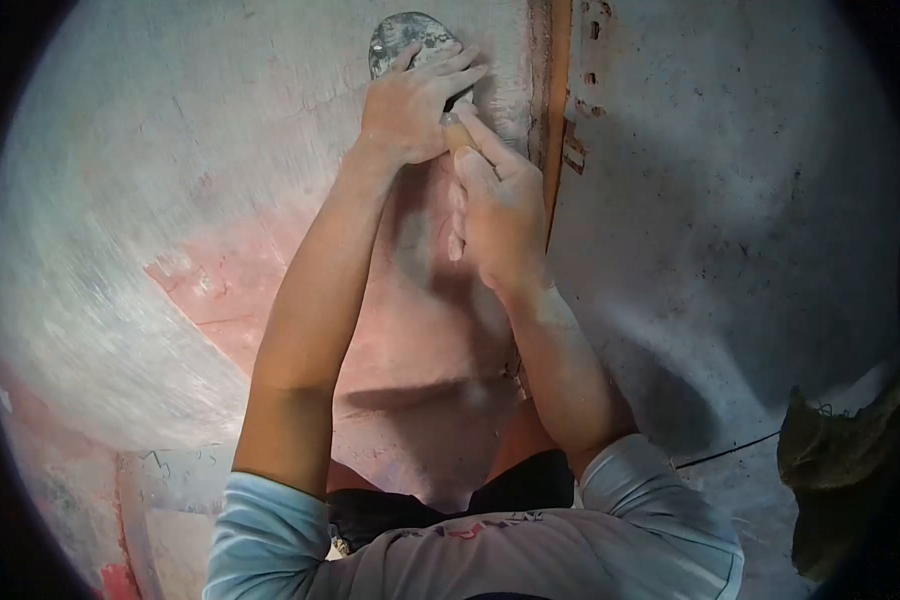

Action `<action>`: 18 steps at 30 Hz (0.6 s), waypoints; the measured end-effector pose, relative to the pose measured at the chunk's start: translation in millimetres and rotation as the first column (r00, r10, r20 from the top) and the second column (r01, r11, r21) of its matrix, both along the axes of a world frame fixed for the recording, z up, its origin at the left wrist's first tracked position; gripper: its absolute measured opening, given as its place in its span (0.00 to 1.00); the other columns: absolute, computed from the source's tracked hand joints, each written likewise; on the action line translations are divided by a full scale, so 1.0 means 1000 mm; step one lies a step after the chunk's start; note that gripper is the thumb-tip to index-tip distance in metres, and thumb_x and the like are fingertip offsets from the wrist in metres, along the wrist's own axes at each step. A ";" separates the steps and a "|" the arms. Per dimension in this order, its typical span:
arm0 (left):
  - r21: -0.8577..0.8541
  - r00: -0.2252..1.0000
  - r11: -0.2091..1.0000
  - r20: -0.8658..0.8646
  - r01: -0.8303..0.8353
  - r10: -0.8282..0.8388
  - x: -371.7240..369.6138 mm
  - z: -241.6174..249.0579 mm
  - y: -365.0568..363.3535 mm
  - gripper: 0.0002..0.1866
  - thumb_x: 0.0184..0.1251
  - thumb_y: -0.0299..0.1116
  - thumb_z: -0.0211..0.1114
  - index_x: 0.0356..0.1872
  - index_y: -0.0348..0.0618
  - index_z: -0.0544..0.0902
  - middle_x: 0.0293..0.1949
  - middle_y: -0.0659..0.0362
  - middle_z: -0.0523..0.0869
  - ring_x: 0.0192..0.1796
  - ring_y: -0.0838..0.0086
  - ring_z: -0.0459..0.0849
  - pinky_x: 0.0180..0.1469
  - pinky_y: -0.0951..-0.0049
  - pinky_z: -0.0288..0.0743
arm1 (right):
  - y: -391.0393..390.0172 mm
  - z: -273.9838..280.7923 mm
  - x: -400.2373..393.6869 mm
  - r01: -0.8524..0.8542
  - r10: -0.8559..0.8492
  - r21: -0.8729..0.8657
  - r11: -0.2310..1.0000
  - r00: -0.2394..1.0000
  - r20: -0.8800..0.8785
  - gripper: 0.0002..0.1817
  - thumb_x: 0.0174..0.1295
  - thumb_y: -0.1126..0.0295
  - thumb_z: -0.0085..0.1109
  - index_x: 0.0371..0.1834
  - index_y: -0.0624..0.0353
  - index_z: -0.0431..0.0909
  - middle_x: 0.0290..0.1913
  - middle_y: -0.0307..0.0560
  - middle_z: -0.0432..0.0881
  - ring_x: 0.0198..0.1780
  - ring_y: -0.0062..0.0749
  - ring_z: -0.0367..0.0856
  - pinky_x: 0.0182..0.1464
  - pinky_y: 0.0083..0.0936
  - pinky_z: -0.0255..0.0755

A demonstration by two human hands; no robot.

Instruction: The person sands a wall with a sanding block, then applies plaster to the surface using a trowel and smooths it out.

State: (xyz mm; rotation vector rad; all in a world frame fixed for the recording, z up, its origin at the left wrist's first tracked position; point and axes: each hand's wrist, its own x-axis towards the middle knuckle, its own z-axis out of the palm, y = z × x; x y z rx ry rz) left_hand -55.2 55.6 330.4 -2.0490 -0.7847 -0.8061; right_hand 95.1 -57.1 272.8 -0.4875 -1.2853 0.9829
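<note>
A person in a pale short-sleeved shirt (510, 555) and dark shorts (525, 485) works both bare hands over a round-ended tool (408, 38) at 12 o'clock in the head-camera view. The left hand (410, 110) lies palm down, fingers spread, across the tool's dark, mottled head, whose rounded edge shows beyond the fingers toward 11 o'clock. The right hand (505, 200), just below and toward 1 o'clock, grasps the yellowish handle (458, 136), its thumb laid along it and forefinger stretched forward; the join of handle and head is partly hidden between the hands. Beneath them spreads a scuffed, pale grey surface (170, 160), with a pink patch (300, 270) running from the centre toward 9 o'clock. At 1 o'clock, just beside the hands, runs a narrow orange strip (558, 90); past it, toward 2 o'clock, stands a darker grey area (710, 180) with chipped brown marks (592, 78) near its edge. A crumpled olive cloth (840, 450) shows at 4 o'clock, well apart from the hands.
</note>
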 end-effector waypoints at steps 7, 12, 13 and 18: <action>-0.283 0.998 0.958 -0.057 -0.047 0.032 -0.004 -0.124 -0.039 0.34 0.66 0.45 0.66 0.75 0.50 0.84 0.84 0.60 0.75 0.84 0.63 0.73 0.90 0.45 0.55 | -0.023 -0.148 -0.014 0.203 -0.205 0.028 0.979 0.974 0.098 0.24 0.86 0.71 0.50 0.79 0.70 0.76 0.52 0.48 0.88 0.35 0.20 0.77 0.37 0.22 0.74; -0.080 1.000 0.997 -0.017 0.021 -0.023 -0.003 -0.037 -0.010 0.30 0.71 0.45 0.65 0.73 0.50 0.85 0.81 0.61 0.79 0.82 0.64 0.77 0.87 0.44 0.60 | -0.018 -0.047 -0.008 0.102 -0.102 0.009 0.995 0.994 0.031 0.25 0.84 0.72 0.52 0.80 0.69 0.75 0.44 0.43 0.89 0.32 0.20 0.75 0.37 0.25 0.75; -0.022 0.999 0.999 -0.024 0.032 -0.032 -0.002 -0.011 -0.007 0.29 0.72 0.45 0.64 0.72 0.49 0.86 0.80 0.60 0.80 0.81 0.64 0.78 0.87 0.44 0.60 | -0.020 -0.018 -0.006 0.046 -0.047 -0.046 0.998 0.999 -0.017 0.26 0.84 0.72 0.51 0.82 0.65 0.74 0.34 0.35 0.77 0.25 0.16 0.67 0.27 0.24 0.69; -0.019 1.000 1.000 0.003 -0.002 0.002 0.004 -0.049 -0.001 0.30 0.69 0.45 0.65 0.72 0.50 0.86 0.83 0.60 0.77 0.82 0.65 0.77 0.88 0.46 0.59 | -0.005 -0.050 0.003 0.070 -0.069 -0.019 0.997 0.997 0.044 0.28 0.84 0.69 0.52 0.85 0.57 0.73 0.24 0.27 0.63 0.18 0.12 0.59 0.15 0.22 0.62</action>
